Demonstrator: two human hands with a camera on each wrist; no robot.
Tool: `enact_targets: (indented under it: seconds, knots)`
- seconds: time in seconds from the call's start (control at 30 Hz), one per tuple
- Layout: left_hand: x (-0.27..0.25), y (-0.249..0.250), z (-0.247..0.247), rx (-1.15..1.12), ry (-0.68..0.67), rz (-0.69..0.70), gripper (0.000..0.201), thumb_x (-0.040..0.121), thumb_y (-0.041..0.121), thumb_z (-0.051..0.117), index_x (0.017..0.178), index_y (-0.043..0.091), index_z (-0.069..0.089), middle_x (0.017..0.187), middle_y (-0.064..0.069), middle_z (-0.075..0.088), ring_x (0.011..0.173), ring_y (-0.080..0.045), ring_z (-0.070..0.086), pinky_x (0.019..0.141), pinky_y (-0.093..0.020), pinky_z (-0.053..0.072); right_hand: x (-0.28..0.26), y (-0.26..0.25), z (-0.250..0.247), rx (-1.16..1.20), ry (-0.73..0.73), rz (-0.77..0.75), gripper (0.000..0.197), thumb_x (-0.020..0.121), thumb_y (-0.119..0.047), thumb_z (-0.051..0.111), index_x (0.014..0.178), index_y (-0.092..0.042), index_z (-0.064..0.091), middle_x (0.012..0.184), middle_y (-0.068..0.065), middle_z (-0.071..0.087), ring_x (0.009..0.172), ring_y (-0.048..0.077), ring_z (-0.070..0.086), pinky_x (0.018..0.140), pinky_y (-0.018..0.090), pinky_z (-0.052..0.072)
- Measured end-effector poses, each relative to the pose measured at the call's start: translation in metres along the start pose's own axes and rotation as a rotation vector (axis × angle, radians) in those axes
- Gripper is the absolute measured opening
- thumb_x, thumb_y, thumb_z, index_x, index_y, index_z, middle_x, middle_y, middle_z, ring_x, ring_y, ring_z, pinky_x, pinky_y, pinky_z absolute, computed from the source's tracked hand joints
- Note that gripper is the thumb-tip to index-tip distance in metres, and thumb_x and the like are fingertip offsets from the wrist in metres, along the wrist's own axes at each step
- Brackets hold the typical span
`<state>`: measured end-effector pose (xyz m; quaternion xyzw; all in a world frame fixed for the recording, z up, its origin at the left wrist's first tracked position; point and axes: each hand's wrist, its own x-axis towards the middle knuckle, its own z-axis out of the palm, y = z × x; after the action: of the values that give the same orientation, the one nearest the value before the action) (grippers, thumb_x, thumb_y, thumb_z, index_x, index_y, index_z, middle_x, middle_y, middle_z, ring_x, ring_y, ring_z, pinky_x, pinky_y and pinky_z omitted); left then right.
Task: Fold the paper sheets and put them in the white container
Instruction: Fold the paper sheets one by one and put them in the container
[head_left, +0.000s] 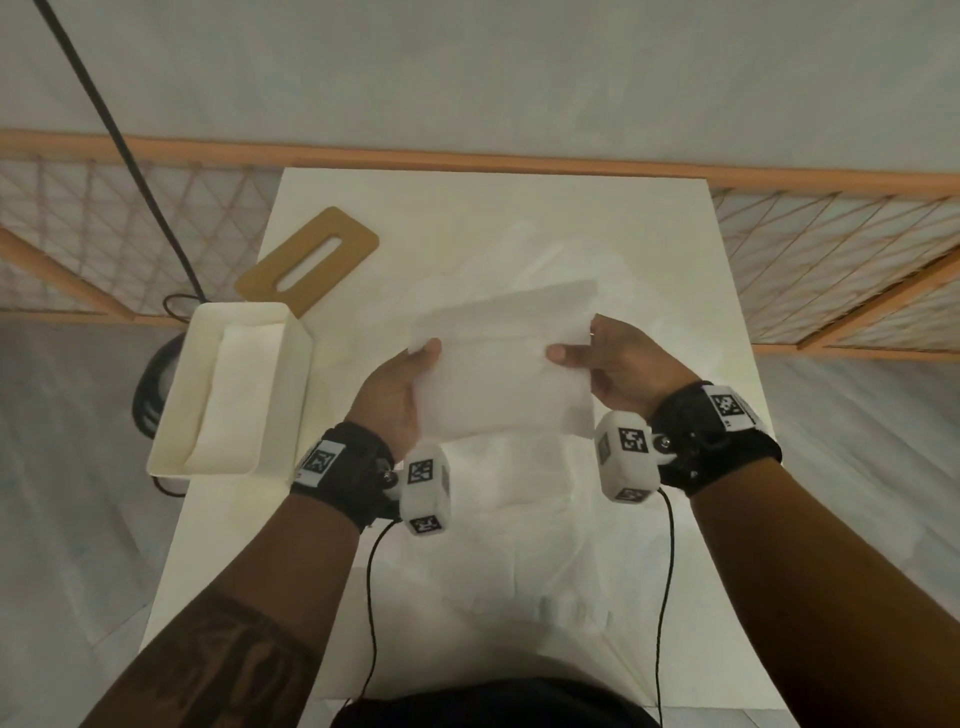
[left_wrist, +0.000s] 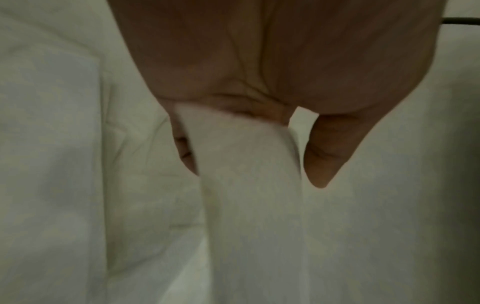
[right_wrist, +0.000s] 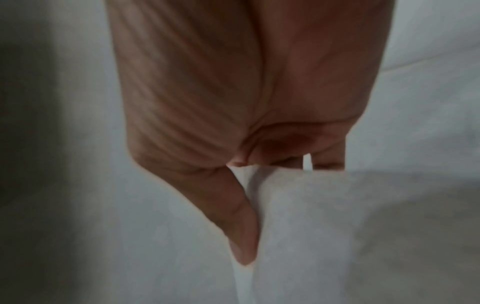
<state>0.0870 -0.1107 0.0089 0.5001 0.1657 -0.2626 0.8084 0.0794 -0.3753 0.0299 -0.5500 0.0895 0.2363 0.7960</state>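
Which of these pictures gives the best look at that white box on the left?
The head view: it shows the whole white box on the table's left edge, open on top, with paper lying inside. Neither wrist view shows the box, only a hand and paper.

The left hand pinches a white paper sheet.
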Motion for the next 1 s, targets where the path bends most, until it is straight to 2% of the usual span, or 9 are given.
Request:
enact_targets:
  seconds: [0.2, 0.37, 0.4, 0.47, 0.57, 0.67, 0.73, 0.87, 1.0]
  knots:
    - [-0.01, 0.005, -0.024, 0.343, 0.041, 0.147, 0.02, 0.092, 0.006, 0.067, 0.105, 0.017, 0.078, 0.11, -0.011, 0.075, 0.102, -0.032, 0.068, 0.102, -0.054, 0.05, -0.016, 0.013, -0.009, -0.171, 0.07, 0.08, 0.039, 0.094, -0.009, 0.065, 0.133, -0.01, 0.061, 0.126, 0.015, 0.07, 0.115, 0.036, 0.067, 0.099, 0.047, 0.055]
    - [-0.024, -0.003, -0.04, 0.497, -0.001, 0.214, 0.021, 0.069, 0.031, 0.08, 0.09, 0.029, 0.083, 0.101, -0.006, 0.077, 0.102, -0.034, 0.067, 0.096, -0.051, 0.05, -0.023, 0.026, -0.008, -0.353, 0.116, 0.05, 0.02, 0.092, 0.002, 0.065, 0.108, -0.003, 0.075, 0.105, 0.013, 0.076, 0.096, 0.028, 0.073, 0.088, 0.036, 0.058]
    - [-0.025, -0.005, -0.045, 0.549, -0.022, 0.206, 0.017, 0.073, 0.024, 0.077, 0.087, 0.03, 0.083, 0.102, -0.001, 0.078, 0.105, -0.035, 0.067, 0.096, -0.049, 0.052, -0.023, 0.029, -0.009, -0.414, 0.116, 0.049, 0.023, 0.089, 0.009, 0.06, 0.098, -0.004, 0.077, 0.1, 0.013, 0.076, 0.091, 0.027, 0.072, 0.084, 0.034, 0.056]
    - [-0.025, -0.009, -0.055, 0.669, -0.104, 0.165, 0.041, 0.084, -0.007, 0.058, 0.082, 0.026, 0.083, 0.107, 0.004, 0.076, 0.11, -0.032, 0.066, 0.09, -0.039, 0.056, -0.024, 0.034, -0.013, -0.489, 0.102, 0.093, 0.039, 0.082, 0.015, 0.046, 0.089, -0.006, 0.078, 0.098, 0.011, 0.075, 0.089, 0.034, 0.066, 0.08, 0.031, 0.05]
    - [-0.03, -0.014, -0.064, 0.664, -0.192, 0.021, 0.052, 0.084, -0.022, 0.042, 0.084, 0.012, 0.082, 0.122, -0.002, 0.07, 0.118, -0.03, 0.063, 0.09, -0.03, 0.054, -0.026, 0.044, -0.018, -0.43, 0.049, 0.218, 0.043, 0.087, 0.02, 0.041, 0.099, -0.001, 0.077, 0.113, 0.011, 0.075, 0.11, 0.031, 0.069, 0.084, 0.024, 0.054]
    - [-0.031, -0.026, -0.07, 0.5, -0.199, -0.126, 0.033, 0.079, -0.005, 0.05, 0.092, 0.0, 0.08, 0.128, -0.019, 0.066, 0.12, -0.033, 0.061, 0.1, -0.04, 0.051, -0.026, 0.055, -0.017, -0.315, 0.038, 0.313, 0.043, 0.089, 0.018, 0.039, 0.107, 0.004, 0.075, 0.121, 0.013, 0.073, 0.117, 0.03, 0.066, 0.097, 0.031, 0.053]
    - [-0.03, -0.035, -0.073, 0.471, -0.156, -0.132, 0.029, 0.084, 0.011, 0.058, 0.1, -0.003, 0.078, 0.12, -0.016, 0.071, 0.115, -0.033, 0.063, 0.094, -0.037, 0.053, -0.026, 0.062, -0.016, -0.289, 0.07, 0.359, 0.038, 0.091, 0.005, 0.044, 0.109, 0.0, 0.076, 0.122, 0.01, 0.073, 0.116, 0.03, 0.065, 0.105, 0.036, 0.047]
    - [-0.017, -0.049, -0.07, 1.186, -0.046, 0.045, 0.016, 0.095, 0.022, 0.066, 0.095, 0.023, 0.082, 0.103, 0.003, 0.074, 0.089, -0.016, 0.067, 0.08, -0.022, 0.051, -0.011, 0.079, -0.011, -0.466, 0.171, 0.367, 0.019, 0.092, -0.019, 0.064, 0.097, -0.017, 0.082, 0.108, -0.002, 0.076, 0.105, 0.026, 0.068, 0.099, 0.033, 0.051]
    - [-0.011, -0.064, -0.063, 1.446, -0.018, 0.055, 0.014, 0.092, 0.018, 0.067, 0.088, 0.025, 0.078, 0.101, 0.008, 0.06, 0.092, -0.012, 0.064, 0.076, -0.013, 0.042, 0.01, 0.084, -0.006, -1.089, 0.203, 0.375, 0.018, 0.095, -0.028, 0.061, 0.097, -0.022, 0.079, 0.11, 0.002, 0.074, 0.1, 0.021, 0.067, 0.085, 0.026, 0.049]
